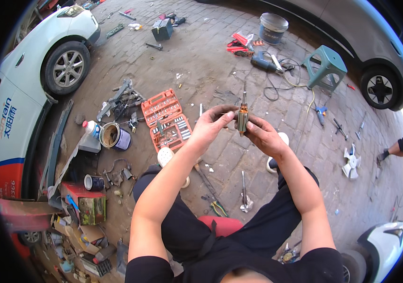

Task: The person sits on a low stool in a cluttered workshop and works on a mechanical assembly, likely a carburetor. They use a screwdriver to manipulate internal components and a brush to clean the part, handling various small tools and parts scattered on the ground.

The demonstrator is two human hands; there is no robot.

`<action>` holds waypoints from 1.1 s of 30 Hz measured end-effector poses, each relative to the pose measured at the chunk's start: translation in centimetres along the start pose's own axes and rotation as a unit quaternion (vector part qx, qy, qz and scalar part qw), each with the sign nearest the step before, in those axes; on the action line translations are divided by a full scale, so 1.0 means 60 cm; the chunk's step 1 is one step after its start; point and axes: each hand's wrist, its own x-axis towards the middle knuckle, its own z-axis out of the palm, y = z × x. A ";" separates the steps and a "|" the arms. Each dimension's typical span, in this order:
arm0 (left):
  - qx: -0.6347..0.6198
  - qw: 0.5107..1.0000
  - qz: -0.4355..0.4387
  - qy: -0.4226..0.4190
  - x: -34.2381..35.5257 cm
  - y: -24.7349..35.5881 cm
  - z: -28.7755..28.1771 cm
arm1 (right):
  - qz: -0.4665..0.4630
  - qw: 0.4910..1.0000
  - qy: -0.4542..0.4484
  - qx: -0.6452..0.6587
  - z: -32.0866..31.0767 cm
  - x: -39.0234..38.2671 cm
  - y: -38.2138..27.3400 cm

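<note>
Between my two hands is a motor armature (242, 121), with a dark slotted core, copper windings and a thin threaded-looking shaft pointing up and away. The fingers of my left hand (212, 125) are closed on its left side, thumb stretched toward the core. From the right, my right hand (264, 137) grips the core's lower part between thumb and fingers. Both hands look smudged with dark grime. Below them on the paving, an orange socket set case (172, 137) lies unfolded, with sockets in its slots.
At left stand an open paint can (116, 136) and a white bottle (91, 127). Pliers (218, 208) and a screwdriver (243, 186) lie between my feet. A green stool (326, 68), corded heat gun (265, 62), bucket (273, 28) and white fan (351, 162) are at right.
</note>
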 end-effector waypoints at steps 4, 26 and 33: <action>-0.127 0.989 -0.010 -0.072 0.010 -0.001 0.010 | 0.005 0.999 0.004 0.036 -0.001 0.001 -0.003; -0.148 0.988 0.002 -0.044 -0.007 0.015 0.045 | 0.013 0.997 0.051 0.047 0.008 -0.025 0.014; -0.125 0.992 -0.005 0.001 -0.010 0.003 0.038 | 0.034 0.997 0.070 0.008 0.020 -0.024 0.007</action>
